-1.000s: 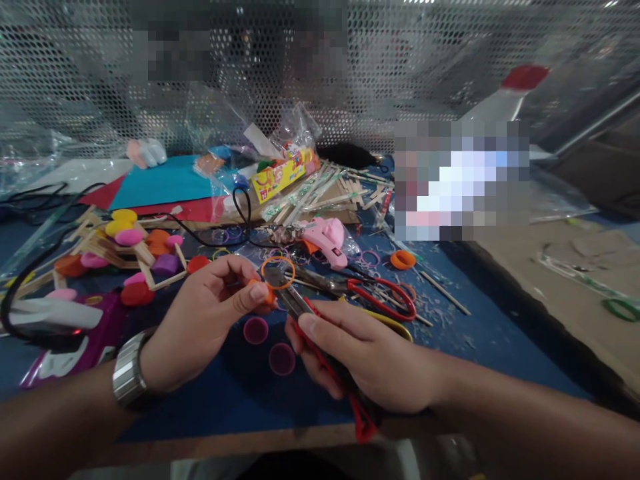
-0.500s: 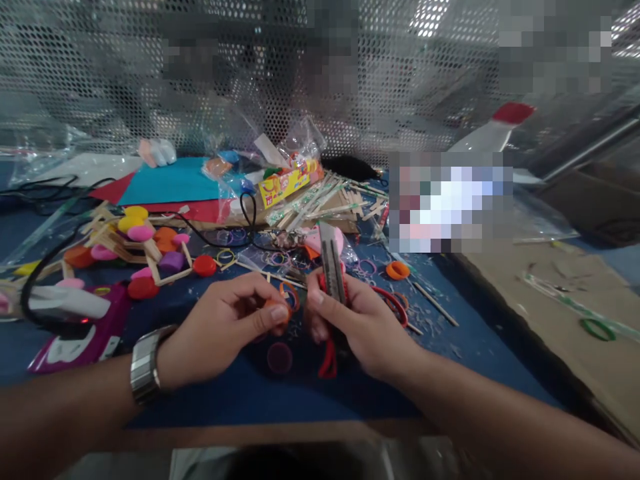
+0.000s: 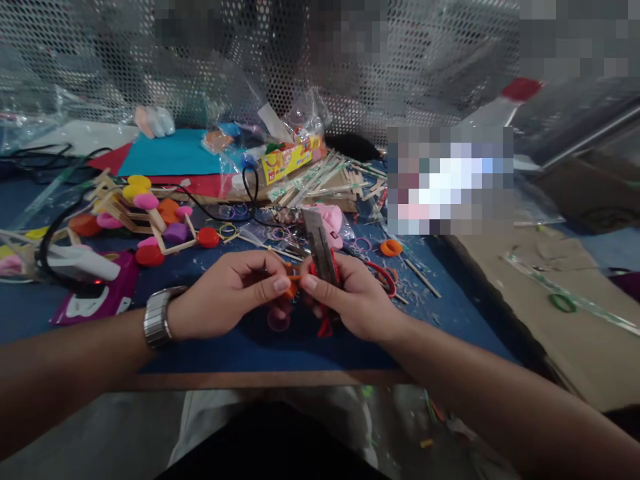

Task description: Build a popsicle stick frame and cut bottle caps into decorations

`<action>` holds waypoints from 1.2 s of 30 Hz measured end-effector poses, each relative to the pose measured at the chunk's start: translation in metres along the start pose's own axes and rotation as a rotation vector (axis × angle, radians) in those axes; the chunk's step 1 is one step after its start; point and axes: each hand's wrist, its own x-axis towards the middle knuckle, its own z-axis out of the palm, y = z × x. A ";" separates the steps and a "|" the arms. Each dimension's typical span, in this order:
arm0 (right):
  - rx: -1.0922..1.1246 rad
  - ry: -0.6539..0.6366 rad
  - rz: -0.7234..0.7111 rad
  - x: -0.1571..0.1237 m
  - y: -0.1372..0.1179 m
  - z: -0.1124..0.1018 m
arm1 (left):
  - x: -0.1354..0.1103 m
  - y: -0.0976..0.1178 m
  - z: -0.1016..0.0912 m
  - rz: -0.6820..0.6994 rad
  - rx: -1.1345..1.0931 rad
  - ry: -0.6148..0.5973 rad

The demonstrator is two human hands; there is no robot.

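Observation:
My left hand (image 3: 230,290), with a metal watch (image 3: 158,319) on its wrist, pinches a small orange piece (image 3: 291,287), partly hidden by the fingers. My right hand (image 3: 350,293) is closed around a cutter knife (image 3: 321,247) with a long grey metal body and red parts. The knife points up and slightly left, away from me. My right thumb and fingertips meet the orange piece, so both hands are almost touching. Below the left fingers, a translucent purple round piece (image 3: 279,321) lies on the blue table (image 3: 210,357).
Wooden-stick frames with coloured round pieces (image 3: 176,232) and a purple device (image 3: 95,293) are on the left. Behind lie blue sheets (image 3: 170,153), a yellow packet (image 3: 290,160) and loose sticks (image 3: 320,177). An orange ring (image 3: 391,248) and cardboard (image 3: 500,287) are rightward.
My hands have come together, with the right fingers now at the orange piece. The cutter knife has tilted further left. The camera view has tipped downward, showing more of my lap.

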 end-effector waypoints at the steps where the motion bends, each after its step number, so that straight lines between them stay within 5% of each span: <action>1: 0.005 0.006 -0.002 -0.001 0.000 0.000 | 0.000 0.000 0.000 0.016 0.036 -0.002; 7: 0.063 0.002 -0.013 -0.002 -0.002 0.004 | -0.004 0.003 -0.001 0.168 0.371 0.019; 12: 0.304 0.276 -0.140 0.007 -0.008 -0.003 | -0.005 0.007 -0.005 0.222 0.488 0.115; 17: 0.085 0.285 -0.094 0.016 -0.006 -0.011 | -0.003 0.006 -0.008 0.300 0.621 0.189; 27: -0.334 0.188 0.015 0.015 -0.005 -0.015 | -0.004 0.005 -0.005 0.250 0.885 0.069; 36: -0.252 0.178 -0.007 0.020 0.000 -0.014 | -0.004 0.002 -0.005 0.277 0.864 -0.127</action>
